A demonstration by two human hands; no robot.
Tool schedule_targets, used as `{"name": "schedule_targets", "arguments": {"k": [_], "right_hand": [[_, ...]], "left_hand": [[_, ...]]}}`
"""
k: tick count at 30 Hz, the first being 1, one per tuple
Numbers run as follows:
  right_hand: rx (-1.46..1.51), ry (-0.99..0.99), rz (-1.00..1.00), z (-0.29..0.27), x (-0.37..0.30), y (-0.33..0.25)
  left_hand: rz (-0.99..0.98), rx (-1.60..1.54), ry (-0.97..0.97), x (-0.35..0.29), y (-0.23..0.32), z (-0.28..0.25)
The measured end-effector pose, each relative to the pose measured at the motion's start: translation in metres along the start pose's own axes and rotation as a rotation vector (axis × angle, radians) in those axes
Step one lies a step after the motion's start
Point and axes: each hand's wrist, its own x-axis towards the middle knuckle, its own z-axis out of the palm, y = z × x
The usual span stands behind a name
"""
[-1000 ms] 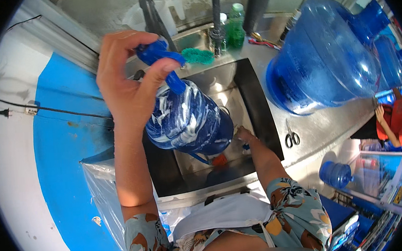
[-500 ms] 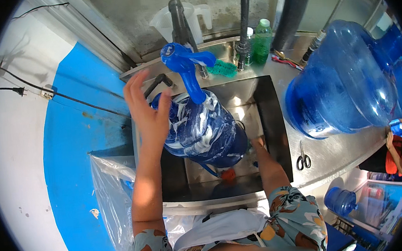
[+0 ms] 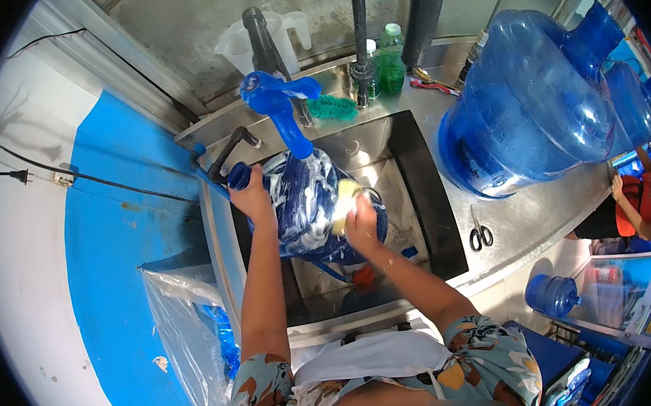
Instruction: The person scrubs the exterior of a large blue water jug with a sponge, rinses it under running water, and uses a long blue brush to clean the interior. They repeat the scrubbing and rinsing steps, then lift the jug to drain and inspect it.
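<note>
A blue water jug [image 3: 295, 205], streaked with white suds, lies tilted in the dark-rimmed steel sink [image 3: 438, 233]. My left hand [image 3: 256, 202] is closed around its neck at the left end. A yellow sponge [image 3: 346, 199] is in my right hand [image 3: 363, 227], pressed against the right part of the jug's soapy side; both are slightly blurred. Over the jug hangs a blue tap-like fitting [image 3: 281, 104] with suds on it. An orange-red item [image 3: 362, 276] rests low in the sink beside the jug.
Large clear-blue jugs [image 3: 523, 114] stand on the right counter, with black-handled scissors [image 3: 480, 231] before them. Behind the sink are a green scrubber [image 3: 332, 107], a green bottle [image 3: 391, 59] and a white pitcher [image 3: 239, 50]. Another person's arm [image 3: 628, 208] shows far right.
My left hand has come down from raised and spread to grip the jug's neck. My right hand has risen from low in the sink, bringing the sponge onto the jug. The view has shifted.
</note>
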Motion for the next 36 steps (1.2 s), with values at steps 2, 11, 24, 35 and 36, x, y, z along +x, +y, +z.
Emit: {"name": "schedule_targets", "arguments": {"k": [2,11,24,35,36], "right_hand": [[0.026,0.063,0.172,0.007,0.018,0.047],[-0.096,-0.312,0.373,-0.047,-0.035,0.030],[-0.186,-0.695,0.067,0.007,0.034,0.111],[-0.489,-0.777,0.297,0.004,0.010,0.182],[-0.522,-0.700,0.514,-0.012,-0.001,0.180]], "left_hand": [[0.013,-0.066,-0.093,-0.009,0.003,-0.014],[0.156,-0.429,-0.513,-0.068,0.000,-0.102],[0.148,-0.353,-0.455,-0.118,-0.010,-0.153],[0.080,-0.350,-0.210,-0.125,0.012,-0.130],[0.072,-0.369,-0.131,-0.127,0.015,-0.122]]}}
